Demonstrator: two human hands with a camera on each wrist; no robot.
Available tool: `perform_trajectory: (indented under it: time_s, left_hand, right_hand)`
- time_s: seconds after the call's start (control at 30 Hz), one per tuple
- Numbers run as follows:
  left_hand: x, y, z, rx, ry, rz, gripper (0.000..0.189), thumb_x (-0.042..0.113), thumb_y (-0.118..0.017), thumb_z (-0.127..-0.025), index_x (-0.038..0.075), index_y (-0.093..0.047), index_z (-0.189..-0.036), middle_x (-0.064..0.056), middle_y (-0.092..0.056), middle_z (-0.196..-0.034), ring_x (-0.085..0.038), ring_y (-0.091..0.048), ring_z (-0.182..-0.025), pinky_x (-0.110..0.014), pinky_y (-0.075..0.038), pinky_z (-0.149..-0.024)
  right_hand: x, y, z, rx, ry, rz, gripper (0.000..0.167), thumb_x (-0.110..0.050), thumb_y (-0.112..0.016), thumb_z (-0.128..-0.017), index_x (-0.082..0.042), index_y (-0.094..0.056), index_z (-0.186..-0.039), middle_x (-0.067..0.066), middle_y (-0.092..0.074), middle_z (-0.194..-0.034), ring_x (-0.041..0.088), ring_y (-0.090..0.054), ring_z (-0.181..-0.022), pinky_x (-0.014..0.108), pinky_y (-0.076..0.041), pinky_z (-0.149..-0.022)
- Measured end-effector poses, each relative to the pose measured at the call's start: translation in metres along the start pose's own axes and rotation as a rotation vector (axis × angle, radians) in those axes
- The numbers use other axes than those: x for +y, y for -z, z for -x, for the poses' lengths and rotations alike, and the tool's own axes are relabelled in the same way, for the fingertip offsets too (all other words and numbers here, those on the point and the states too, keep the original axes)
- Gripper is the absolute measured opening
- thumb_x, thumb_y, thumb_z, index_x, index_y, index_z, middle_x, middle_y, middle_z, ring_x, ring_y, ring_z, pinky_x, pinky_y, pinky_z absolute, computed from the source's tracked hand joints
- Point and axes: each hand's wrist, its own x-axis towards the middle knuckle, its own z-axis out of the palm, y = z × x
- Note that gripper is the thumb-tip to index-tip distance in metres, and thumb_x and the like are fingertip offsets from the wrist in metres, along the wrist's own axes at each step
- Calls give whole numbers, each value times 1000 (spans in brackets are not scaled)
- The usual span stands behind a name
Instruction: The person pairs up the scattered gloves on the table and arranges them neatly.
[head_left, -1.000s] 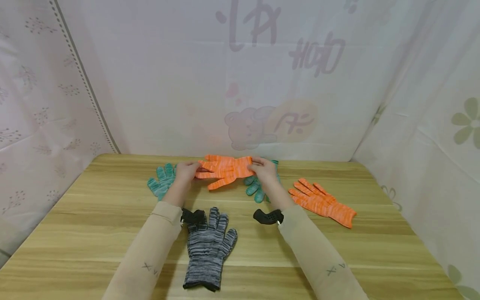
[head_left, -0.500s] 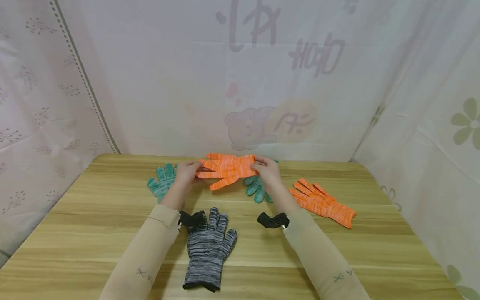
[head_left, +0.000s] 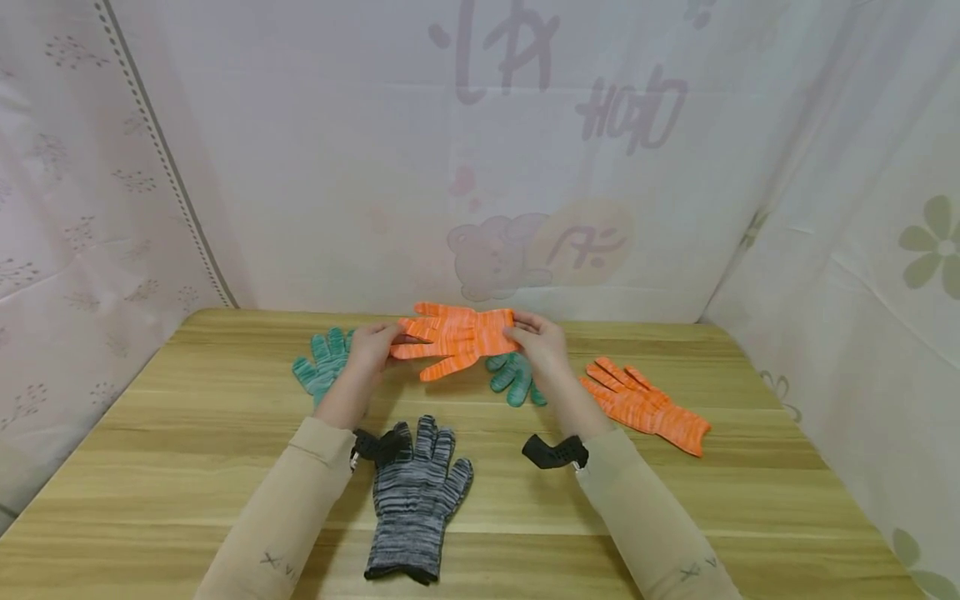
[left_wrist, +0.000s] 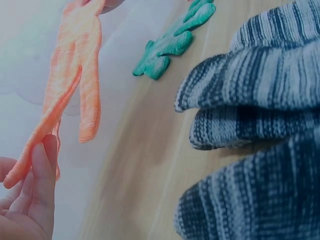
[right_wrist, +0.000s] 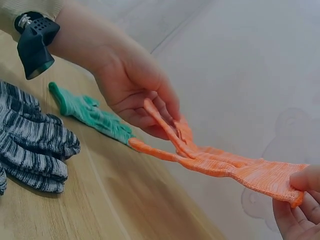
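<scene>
An orange knit glove (head_left: 453, 333) is stretched sideways between both hands, held above the far part of the table. My left hand (head_left: 369, 350) pinches its finger end; in the left wrist view the thumb and fingers (left_wrist: 42, 175) close on one glove finger. At the cuff, my right hand (head_left: 543, 346) grips the edge between thumb and fingers, as the right wrist view shows with the hand (right_wrist: 302, 205) at lower right. Behind the left hand lies a green glove (head_left: 322, 362), partly hidden. Another green glove (head_left: 512, 377) lies partly covered by the orange glove and right hand.
A grey-and-black striped glove (head_left: 416, 500) lies near the front, its fingers partly under the left wrist camera (head_left: 378, 446). A second orange glove (head_left: 645, 406) lies to the right on the wooden table (head_left: 750, 517). Patterned curtains (head_left: 337, 167) enclose the back and sides.
Both hands keep hold of the orange glove. The right hand has shifted slightly to the right, and the glove has moved a little with it and spread flatter. The other gloves stay put.
</scene>
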Motion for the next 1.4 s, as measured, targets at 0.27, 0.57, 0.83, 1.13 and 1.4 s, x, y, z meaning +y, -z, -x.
perform_trajectory:
  time_s: [0.27, 0.57, 0.83, 1.13, 1.4]
  left_hand:
    - [1, 1, 7, -23, -4, 0, 35, 20, -52, -100, -3, -57, -126, -19, -62, -113, -13, -65, -74, -38, -53, -82]
    - [-1, 0, 17, -28, -9, -15, 32, 22, -54, -100, 0, -59, -123, -13, -67, -104, -15, -66, -77, -39, -54, -81]
    - [3, -2, 27, -52, -16, 11, 34, 21, -53, -100, -1, -58, -126, -8, -67, -95, -15, -67, -79, -33, -56, -74]
    - [4, -2, 38, -107, -42, 24, 34, 22, -54, -100, -2, -58, -123, -4, -69, -86, -15, -67, -75, -29, -55, -66]
    - [7, -5, 46, -116, -49, 33, 31, 21, -56, -99, 1, -60, -123, -4, -69, -86, -15, -67, -74, -29, -55, -64]
  right_hand:
    - [-6, 4, 10, 5, -1, -48, 41, -1, -64, -91, 2, -55, -130, 12, -54, -119, 17, -57, -97, 25, -50, -82]
    - [-10, 7, 20, -13, 7, -67, 41, -2, -63, -92, 2, -54, -131, 14, -53, -123, 17, -57, -97, 23, -51, -80]
    - [-14, 9, 30, -3, 26, -106, 39, 2, -62, -91, 4, -54, -129, 11, -54, -116, 15, -57, -93, 22, -50, -79]
    - [-18, 14, 40, 0, 37, -117, 38, 3, -63, -90, 5, -55, -127, 8, -55, -107, 14, -57, -89, 22, -51, -77]
    - [-19, 21, 47, 6, 51, -113, 37, 2, -63, -90, 4, -56, -126, 6, -56, -105, 13, -57, -89, 22, -51, -78]
